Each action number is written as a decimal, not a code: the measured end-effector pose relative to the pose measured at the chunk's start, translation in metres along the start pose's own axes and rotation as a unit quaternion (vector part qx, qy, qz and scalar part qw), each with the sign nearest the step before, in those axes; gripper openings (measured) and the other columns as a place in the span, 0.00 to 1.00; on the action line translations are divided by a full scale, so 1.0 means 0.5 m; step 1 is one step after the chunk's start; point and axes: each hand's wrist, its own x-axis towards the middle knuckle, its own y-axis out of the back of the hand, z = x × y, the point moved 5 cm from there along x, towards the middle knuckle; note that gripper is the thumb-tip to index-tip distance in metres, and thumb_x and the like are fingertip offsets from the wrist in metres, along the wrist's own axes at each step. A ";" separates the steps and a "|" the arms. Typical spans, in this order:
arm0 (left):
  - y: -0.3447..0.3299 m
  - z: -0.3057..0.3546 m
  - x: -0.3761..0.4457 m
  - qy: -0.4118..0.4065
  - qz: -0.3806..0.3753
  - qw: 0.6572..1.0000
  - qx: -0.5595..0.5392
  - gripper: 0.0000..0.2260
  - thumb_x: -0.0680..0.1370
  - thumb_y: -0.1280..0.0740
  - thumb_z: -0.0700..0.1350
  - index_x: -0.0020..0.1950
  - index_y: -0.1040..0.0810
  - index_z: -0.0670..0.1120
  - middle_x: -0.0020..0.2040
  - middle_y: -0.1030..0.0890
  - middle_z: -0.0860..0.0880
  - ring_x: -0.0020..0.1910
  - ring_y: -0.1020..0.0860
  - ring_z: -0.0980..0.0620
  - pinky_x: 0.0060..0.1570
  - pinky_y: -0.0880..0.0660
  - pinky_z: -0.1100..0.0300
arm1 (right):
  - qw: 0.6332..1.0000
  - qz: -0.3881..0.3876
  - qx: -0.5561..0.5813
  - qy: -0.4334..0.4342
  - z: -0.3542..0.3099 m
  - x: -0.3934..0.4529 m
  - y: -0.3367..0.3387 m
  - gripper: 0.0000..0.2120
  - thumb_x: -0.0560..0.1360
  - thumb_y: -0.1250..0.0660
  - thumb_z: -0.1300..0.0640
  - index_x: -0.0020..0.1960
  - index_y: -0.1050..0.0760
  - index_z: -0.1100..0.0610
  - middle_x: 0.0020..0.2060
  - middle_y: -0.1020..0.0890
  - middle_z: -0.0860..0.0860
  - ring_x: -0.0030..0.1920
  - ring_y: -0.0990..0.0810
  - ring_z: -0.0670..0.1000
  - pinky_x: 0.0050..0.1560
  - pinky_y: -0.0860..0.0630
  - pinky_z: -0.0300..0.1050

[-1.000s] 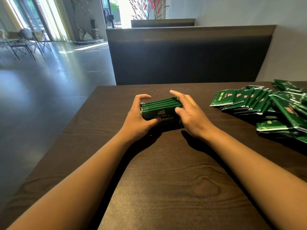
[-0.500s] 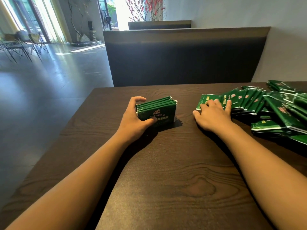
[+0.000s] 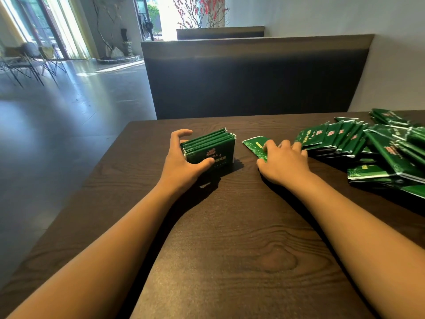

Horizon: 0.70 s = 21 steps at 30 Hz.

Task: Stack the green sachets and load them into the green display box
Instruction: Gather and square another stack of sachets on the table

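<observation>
Your left hand (image 3: 181, 161) is on the stack of green sachets (image 3: 210, 147), which stands on edge on the dark wooden table (image 3: 230, 238), a little left of centre and toward the far side. Your thumb presses the printed front face low down, your palm closes off the stack's left end, and your fingers curl up over its far side, so the bundle sits clamped in your grip. The sachet edges line up in neat ridges along the top.

Your right hand (image 3: 284, 161) lies palm down on a single loose sachet (image 3: 254, 143) that rests flat on the table, just right of the stack and apart from it. The fingers spread over its right part and pin it to the wood; its left end pokes out from under your fingertips. The fingers look fairly straight rather than curled round it, so call that hand flat and pressing, not grasping.

Just beyond your right knuckles, the fanned row of sachets (image 3: 333, 137) overlaps like tiles, running off to the right into a looser heap (image 3: 395, 153) at the table's right edge. One sachet (image 3: 370, 172) lies flat in front of that heap, nearer to you.

Behind the table stands a dark bench back (image 3: 253, 77). The green display box does not show anywhere in view.
</observation>
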 end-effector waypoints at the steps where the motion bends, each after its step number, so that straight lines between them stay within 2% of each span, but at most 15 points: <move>1: 0.001 0.001 0.000 -0.001 0.001 1.000 -0.001 0.34 0.73 0.21 0.42 0.70 0.36 0.57 0.63 0.25 0.51 0.62 0.22 0.50 0.59 0.18 0.50 | 1.000 -0.001 0.016 0.004 -0.002 0.001 0.001 0.24 0.79 0.41 0.40 0.71 0.33 0.51 0.69 0.32 0.61 0.72 0.37 0.67 0.71 0.39 0.64; 4: 0.003 0.004 -0.001 -0.002 0.001 1.000 0.000 0.33 0.73 0.21 0.41 0.70 0.36 0.57 0.62 0.26 0.52 0.61 0.22 0.52 0.58 0.18 0.52 | 0.998 0.015 0.057 0.020 -0.011 -0.003 0.007 0.16 0.80 0.40 0.43 0.62 0.29 0.51 0.64 0.30 0.58 0.66 0.32 0.65 0.67 0.35 0.63; 7: 0.001 0.004 -0.003 -0.002 -0.001 1.000 -0.004 0.33 0.74 0.22 0.41 0.70 0.36 0.57 0.61 0.26 0.55 0.60 0.22 0.52 0.57 0.18 0.52 | 0.998 0.026 0.055 0.012 -0.009 -0.010 0.008 0.15 0.80 0.40 0.44 0.61 0.29 0.52 0.64 0.29 0.59 0.65 0.30 0.65 0.66 0.33 0.61; 11: 0.002 0.001 -0.001 0.001 0.001 1.000 -0.005 0.33 0.74 0.22 0.41 0.70 0.36 0.56 0.60 0.25 0.54 0.59 0.21 0.52 0.56 0.17 0.51 | 0.999 0.022 0.033 0.006 -0.008 -0.012 0.019 0.23 0.79 0.38 0.43 0.69 0.34 0.52 0.65 0.26 0.61 0.67 0.30 0.65 0.66 0.33 0.61; 16: 0.006 -0.009 0.004 0.004 0.009 1.000 -0.002 0.31 0.74 0.23 0.39 0.68 0.35 0.56 0.63 0.23 0.50 0.61 0.20 0.51 0.57 0.17 0.49 | 0.997 0.011 0.077 0.013 -0.016 -0.014 0.019 0.36 0.76 0.34 0.43 0.78 0.42 0.54 0.69 0.31 0.63 0.70 0.32 0.65 0.68 0.33 0.60; 18: 0.006 -0.012 0.006 0.004 0.012 1.000 0.002 0.30 0.74 0.23 0.39 0.68 0.34 0.55 0.63 0.23 0.50 0.62 0.20 0.51 0.58 0.17 0.48 | 0.995 0.003 0.095 0.017 -0.019 -0.016 0.015 0.38 0.76 0.34 0.43 0.79 0.44 0.56 0.69 0.31 0.63 0.69 0.32 0.66 0.68 0.32 0.59; 21: 0.006 -0.017 0.008 0.008 0.015 1.000 0.001 0.29 0.74 0.22 0.40 0.67 0.34 0.55 0.63 0.23 0.51 0.62 0.20 0.51 0.58 0.17 0.46 | 0.995 0.020 0.096 0.032 -0.027 -0.020 0.017 0.37 0.77 0.35 0.46 0.79 0.44 0.57 0.66 0.25 0.61 0.67 0.30 0.66 0.66 0.31 0.58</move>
